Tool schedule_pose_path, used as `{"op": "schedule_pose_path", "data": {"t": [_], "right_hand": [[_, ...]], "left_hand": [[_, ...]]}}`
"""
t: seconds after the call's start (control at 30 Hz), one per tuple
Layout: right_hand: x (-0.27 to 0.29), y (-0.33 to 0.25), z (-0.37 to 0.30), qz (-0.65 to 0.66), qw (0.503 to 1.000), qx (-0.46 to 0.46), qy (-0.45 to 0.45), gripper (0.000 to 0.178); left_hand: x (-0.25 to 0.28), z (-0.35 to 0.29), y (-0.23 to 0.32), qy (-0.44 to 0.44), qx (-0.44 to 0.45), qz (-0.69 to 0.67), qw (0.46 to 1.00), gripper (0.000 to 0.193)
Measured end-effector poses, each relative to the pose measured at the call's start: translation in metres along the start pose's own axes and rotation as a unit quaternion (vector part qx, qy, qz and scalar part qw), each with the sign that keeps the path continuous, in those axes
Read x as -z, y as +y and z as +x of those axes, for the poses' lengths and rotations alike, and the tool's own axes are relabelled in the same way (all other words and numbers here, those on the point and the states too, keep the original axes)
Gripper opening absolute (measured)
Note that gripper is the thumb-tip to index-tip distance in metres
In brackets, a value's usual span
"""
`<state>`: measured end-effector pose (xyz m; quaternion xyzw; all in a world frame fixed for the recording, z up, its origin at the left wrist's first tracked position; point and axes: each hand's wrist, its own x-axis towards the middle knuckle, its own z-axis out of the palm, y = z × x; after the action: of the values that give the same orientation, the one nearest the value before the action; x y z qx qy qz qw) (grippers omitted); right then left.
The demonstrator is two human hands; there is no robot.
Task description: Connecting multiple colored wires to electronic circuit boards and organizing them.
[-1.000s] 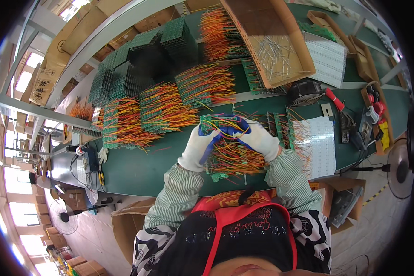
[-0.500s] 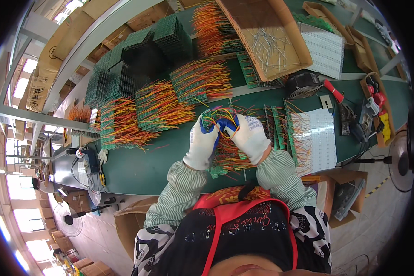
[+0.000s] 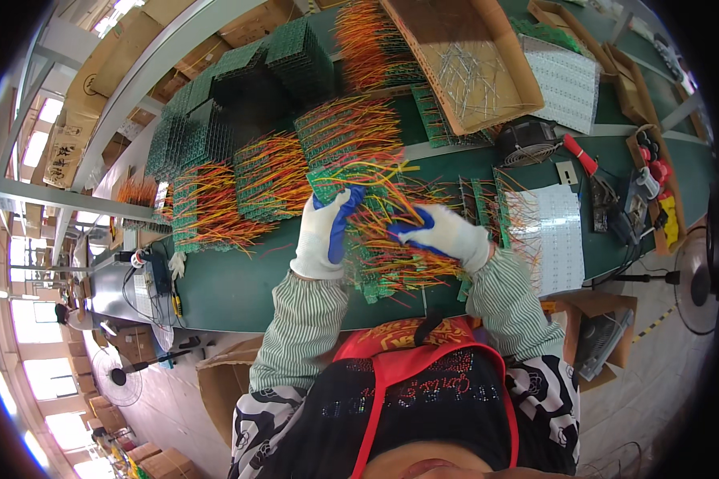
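My left hand [image 3: 324, 233], in a white glove with blue palm and fingers, grips a green circuit board [image 3: 325, 185] by its near side. Yellow, orange and red wires [image 3: 375, 169] stick out from that board to the right. My right hand [image 3: 449, 237], gloved alike and slightly blurred, has its thumb and forefinger at the ends of some wires [image 3: 410, 209] that bend down toward it; it seems to pinch them. Beneath both hands lies a pile of wired green boards [image 3: 391, 267] on the green table [image 3: 240, 291].
Stacks of wired boards [image 3: 276, 180] and bare green boards [image 3: 299, 60] stand at the far left. A cardboard tray [image 3: 487, 112] with metal pins is beyond my hands. White panels [image 3: 563, 239], a small black fan [image 3: 527, 144] and red-handled tool [image 3: 581, 156] lie to the right.
My hands have moved apart, the left one to the left and the right one to the right and down. The board in my left hand now shows plainly, its wires spread rightward.
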<state>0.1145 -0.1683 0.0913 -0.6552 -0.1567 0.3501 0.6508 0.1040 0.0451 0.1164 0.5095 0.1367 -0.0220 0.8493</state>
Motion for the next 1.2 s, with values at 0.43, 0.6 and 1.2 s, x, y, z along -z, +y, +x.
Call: {"op": "schedule_pose_path", "data": {"t": [0.43,0.6,1.2], "right_hand": [[-0.058,0.031,0.022,-0.505,0.836,0.002,0.212,0.037],[-0.028,0.015,0.002,-0.133,0.982,0.057,0.118,0.05],[-0.059,0.023,0.02,-0.589,0.794,0.119,0.088,0.069]], "left_hand": [[-0.019,-0.004,-0.041,0.09,-0.1,0.375,0.917,0.043],[0.016,0.002,-0.036,-0.029,-0.039,0.087,0.995,0.071],[0.052,0.124,0.052,0.088,-0.102,0.621,0.772,0.039]]}}
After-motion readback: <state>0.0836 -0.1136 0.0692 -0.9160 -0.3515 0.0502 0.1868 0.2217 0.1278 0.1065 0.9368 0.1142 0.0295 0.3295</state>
